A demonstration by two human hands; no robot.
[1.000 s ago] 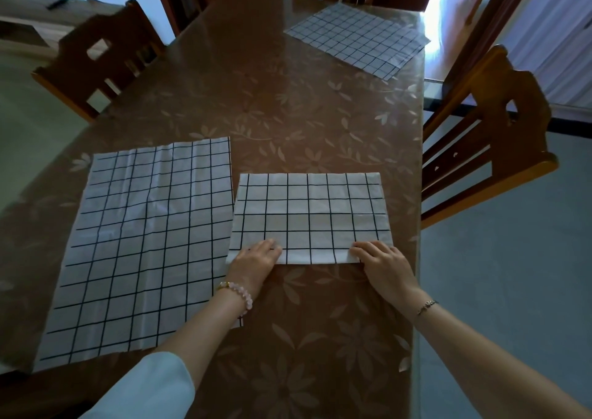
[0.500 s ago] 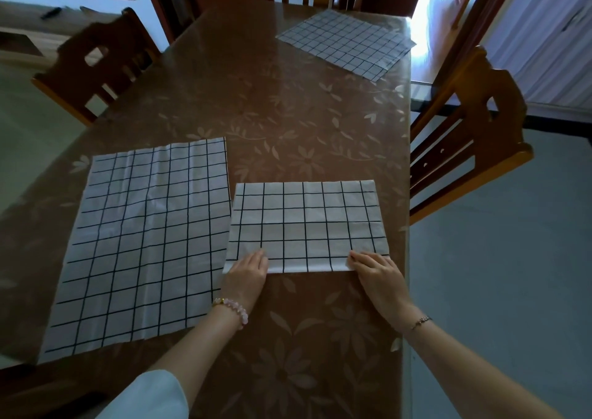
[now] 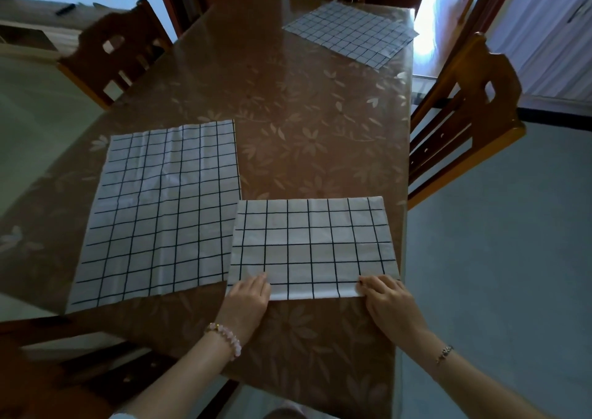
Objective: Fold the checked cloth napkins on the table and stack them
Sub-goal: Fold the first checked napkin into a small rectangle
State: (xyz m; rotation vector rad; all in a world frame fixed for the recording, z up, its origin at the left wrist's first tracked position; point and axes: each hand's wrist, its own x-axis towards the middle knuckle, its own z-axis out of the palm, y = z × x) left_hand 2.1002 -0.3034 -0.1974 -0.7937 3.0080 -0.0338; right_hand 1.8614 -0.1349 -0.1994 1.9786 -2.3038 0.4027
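From my remote seat I watched the folded napkin, a checked rectangle that lay flat on the brown flowered worktop, its long sides running left to right and its right end close to the worktop's edge. The left grip rested on the near left corner of the folded napkin, fingers together and laid on top of the cloth. The right grip sat on the near right corner, fingers and thumb spread lightly over the cloth and pressing down; I could not tell whether any fingertip was tucked under the hem. A bead bracelet circled the left wrist, and a thin chain bracelet the right. Just left of the folded napkin lay an open napkin, spread out flat, with its right edge meeting the folded napkin's left end. Well beyond the folded napkin, at the far right corner, lay another checked napkin, turned at an angle. A wooden chair stood to the right of the folded napkin, off the worktop, and a second chair stood far to its left.
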